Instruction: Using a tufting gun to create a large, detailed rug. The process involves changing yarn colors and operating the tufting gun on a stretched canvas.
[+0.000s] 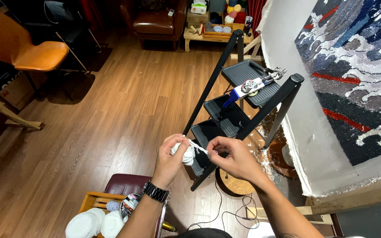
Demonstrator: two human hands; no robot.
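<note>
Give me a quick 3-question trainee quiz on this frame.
1. True or false: the left hand holds a ball of white yarn.
2. What do the right hand fingers pinch? A) a strand from the ball B) a cable C) scissors
3. On which step of the black stepladder does the tufting tool lie?

Key: 1 true; 2 A; 3 the top step.

Worn on the head, high up, looking steeply down past both hands onto stepladder [239, 105] and wooden floor [111, 110].
</note>
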